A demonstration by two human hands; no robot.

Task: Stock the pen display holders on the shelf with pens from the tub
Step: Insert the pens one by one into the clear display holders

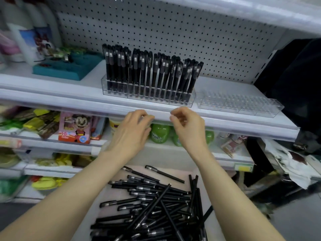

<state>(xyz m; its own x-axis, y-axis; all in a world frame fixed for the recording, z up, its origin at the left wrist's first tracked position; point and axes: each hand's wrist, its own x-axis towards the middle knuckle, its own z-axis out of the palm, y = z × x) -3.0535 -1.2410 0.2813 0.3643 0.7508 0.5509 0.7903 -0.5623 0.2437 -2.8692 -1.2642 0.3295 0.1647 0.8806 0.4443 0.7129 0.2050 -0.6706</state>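
A clear holder (pixel 188 101) on the white shelf (pixel 73 100) is packed with several upright black pens (pixel 149 72). To its right lies a second clear holder (pixel 239 103) with no pens in it. Below, a pale tub (pixel 111 190) holds a loose pile of black pens (pixel 152 206). My left hand (pixel 132 131) hovers in front of the shelf's front edge with relaxed fingers and holds nothing. My right hand (pixel 188 127) is beside it, fingers loosely curled, with no pen visible in it. Both hands are above the tub and below the filled holder.
A teal tray (pixel 69 68) and white bottles (pixel 26 40) stand at the shelf's left. A dark garment (pixel 295 80) hangs at the right end. Lower shelves carry snack packs, a cartoon box (pixel 74 127) and green items (pixel 159 133). Pegboard backs the shelf.
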